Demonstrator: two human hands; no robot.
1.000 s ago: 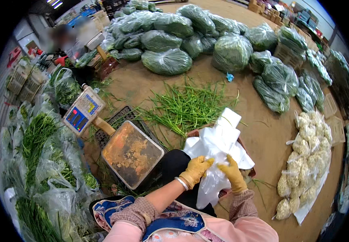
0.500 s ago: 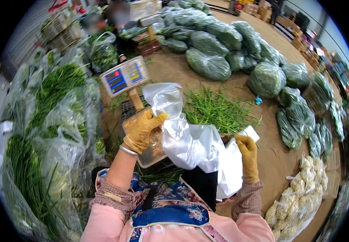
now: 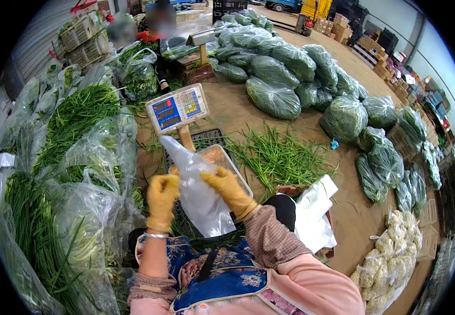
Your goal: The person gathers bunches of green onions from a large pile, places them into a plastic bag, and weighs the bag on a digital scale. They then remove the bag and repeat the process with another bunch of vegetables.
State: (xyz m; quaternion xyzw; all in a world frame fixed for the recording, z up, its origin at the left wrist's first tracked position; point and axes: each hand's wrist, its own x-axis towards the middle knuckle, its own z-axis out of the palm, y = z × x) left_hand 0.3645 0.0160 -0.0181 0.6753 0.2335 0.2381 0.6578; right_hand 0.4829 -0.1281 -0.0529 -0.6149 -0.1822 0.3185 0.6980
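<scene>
A thin, whitish translucent plastic bag point(image 3: 200, 202) hangs between my gloved hands over the scale. My left hand point(image 3: 163, 202), in a yellow glove, is curled closed at the bag's left edge. On the bag's other side, my right hand point(image 3: 229, 191) is closed on the film, its fingertips partly hidden. Beneath the bag, the scale's metal pan point(image 3: 240, 177) shows only in part. Behind it rises the scale's display point(image 3: 177, 108) on a post. A loose heap of long green stalks point(image 3: 282, 157) lies on the floor beyond my right hand.
A stack of white plastic bags point(image 3: 311, 215) lies by my right knee. To the left are large clear bags of leafy greens point(image 3: 88, 210). Filled green bags point(image 3: 275, 97) are piled ahead, and bags of pale, small produce point(image 3: 388, 262) stand at right. Another person sits beyond the scale.
My right hand has left the white stack and come left to the bag. My left hand has moved slightly left and nearer. The bag now hangs clear of the stack, over the scale.
</scene>
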